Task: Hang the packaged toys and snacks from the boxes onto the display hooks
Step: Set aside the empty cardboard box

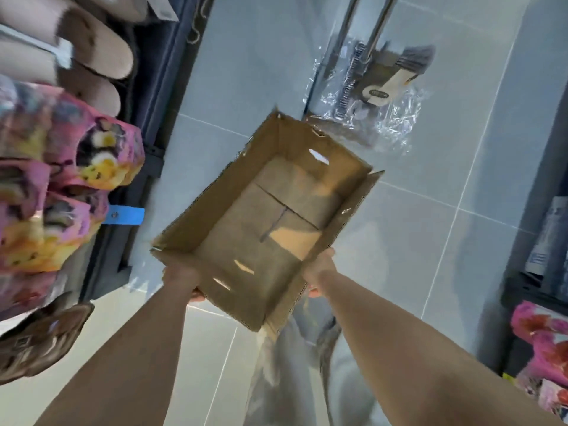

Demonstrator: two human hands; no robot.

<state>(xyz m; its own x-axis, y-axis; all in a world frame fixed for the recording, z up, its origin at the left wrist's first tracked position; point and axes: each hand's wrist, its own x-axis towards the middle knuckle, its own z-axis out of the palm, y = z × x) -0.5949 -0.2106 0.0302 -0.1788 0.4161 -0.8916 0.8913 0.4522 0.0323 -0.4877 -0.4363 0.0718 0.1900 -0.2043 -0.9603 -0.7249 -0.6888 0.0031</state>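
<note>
Cardboard box [221, 192]: held up over the grey tiled floor [430, 210], open side facing the camera, tilted. Inside there is bare cardboard only; the bottom flaps are closed and their seam shows. There are handle slots in the far wall and the near wall, with light coming through them.

Left hand [181, 276]: grasps the box's near-left corner, with fingers curled under the edge. Right hand [319, 267]: grasps the near-right wall, wrapped over the rim; the fingertips are hidden behind the cardboard. Both arms are stretched out forward.

Pink toy packs [92, 155]: on the dark rack [159, 96] along the left edge of the view, several stacked in a column. They are blurred, so the print is unreadable. Whether they hang from a hook can't be told. A blue tag [126, 215] sticks out from the rack just beside them. Beige slippers [98, 53] are on the same rack, towards the top-left corner. A brown pack [43, 339] sits below the pink ones, also blurred.

On the floor beyond the box's far corner lies clear plastic wrap [378, 96], crumpled, with a dark and beige item inside it that is too blurred to name. It is apart from the box.

Right edge of the view: a second dark shelf carries more pink packs [541, 342] at the lower corner and grey packs [550, 241] above them.

The person's light trousers [292, 364] are visible below the box.
</note>
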